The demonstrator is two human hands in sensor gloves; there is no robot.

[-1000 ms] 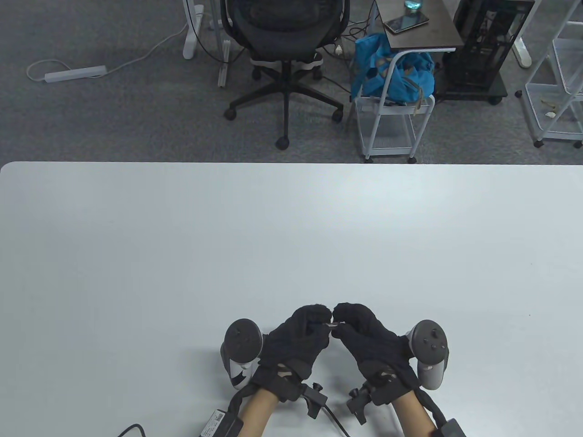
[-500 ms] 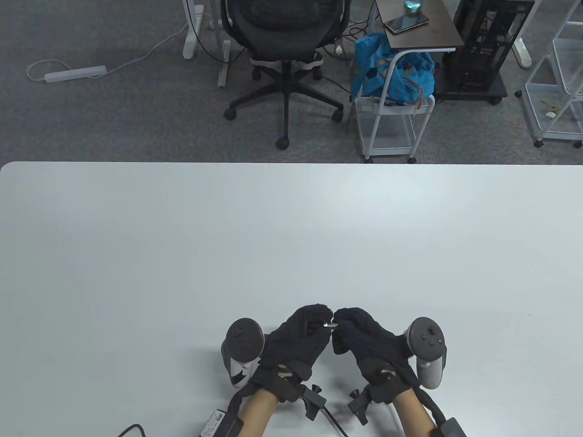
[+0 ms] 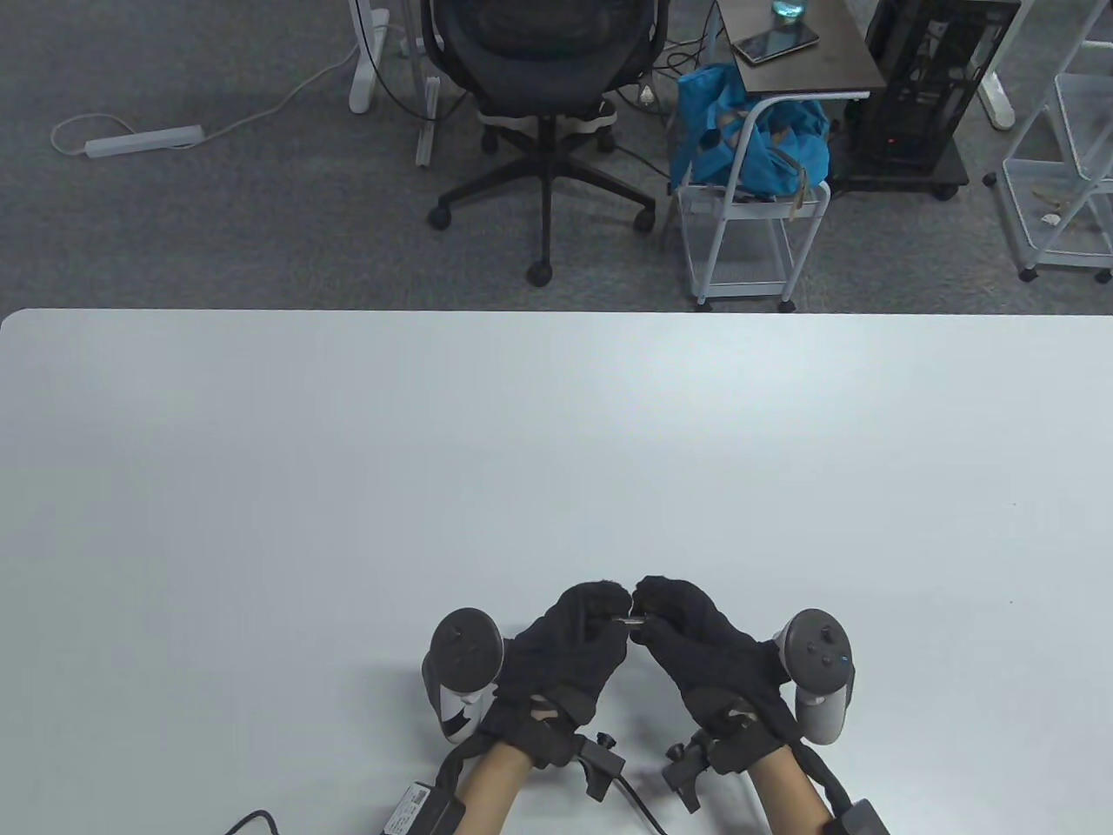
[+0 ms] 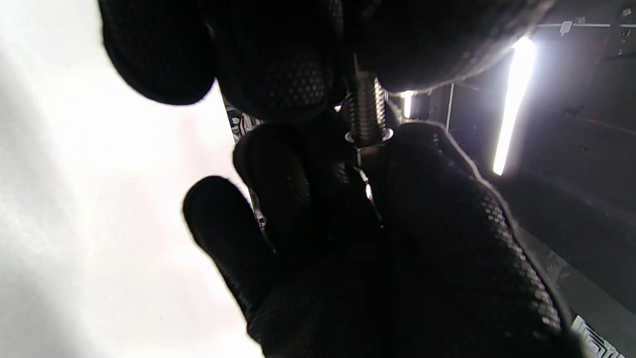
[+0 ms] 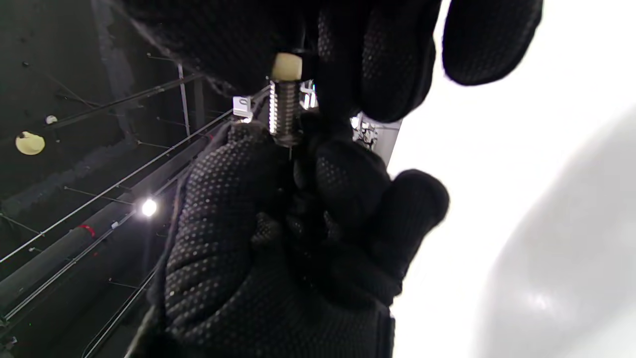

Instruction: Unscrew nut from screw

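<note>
Two gloved hands meet above the bench's (image 3: 348, 452) near edge, screw (image 3: 629, 620) bridging them, long axis left–right: left hand (image 3: 569, 657) pinches one end, right hand (image 3: 696, 648) the other; nut hidden by fingers.

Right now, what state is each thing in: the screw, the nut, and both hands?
screw: held off the table, level between the two hands, threads exposed.
nut: seemingly still on the threads at one hand's fingertips; which hand's, I cannot tell.
left hand: fingertips pinch one end of the screw.
right hand: fingertips pinch the other end.
table: neither screw nor nut rests on it.
</note>
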